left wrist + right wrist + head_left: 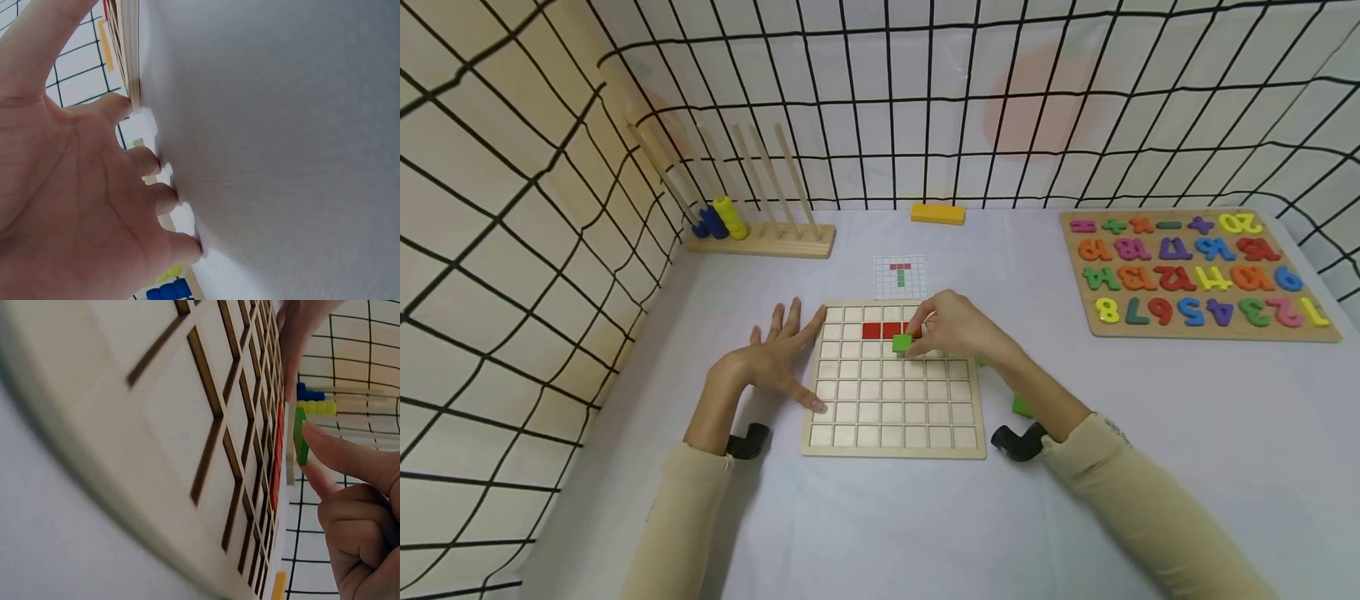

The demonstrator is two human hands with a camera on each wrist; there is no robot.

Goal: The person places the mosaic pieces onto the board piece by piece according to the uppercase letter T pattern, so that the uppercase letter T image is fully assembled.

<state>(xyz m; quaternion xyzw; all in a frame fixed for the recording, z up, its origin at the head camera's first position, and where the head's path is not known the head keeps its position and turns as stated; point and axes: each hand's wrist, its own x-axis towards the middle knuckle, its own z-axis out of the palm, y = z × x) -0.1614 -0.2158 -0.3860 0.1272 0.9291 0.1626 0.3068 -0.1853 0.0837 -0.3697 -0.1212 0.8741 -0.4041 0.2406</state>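
A square wooden grid board (893, 453) lies flat on the white table. Red square tiles (871, 331) sit side by side in its second row from the top, the rightmost partly covered by my fingers. My right hand (961, 327) pinches a green square tile (902, 342) between thumb and index finger, held tilted just over the board in the right wrist view. With fingers spread, my left hand (777, 354) rests at the board's left edge, its thumb and index finger touching the frame.
Behind the board lies a printed pattern card (883, 287). More green tiles (1022, 406) lie right of the board, partly under my right arm. A peg stand (790, 240) with beads, a yellow block (937, 214) and a number board (1210, 331) stand farther back, before a black mesh fence (891, 100).
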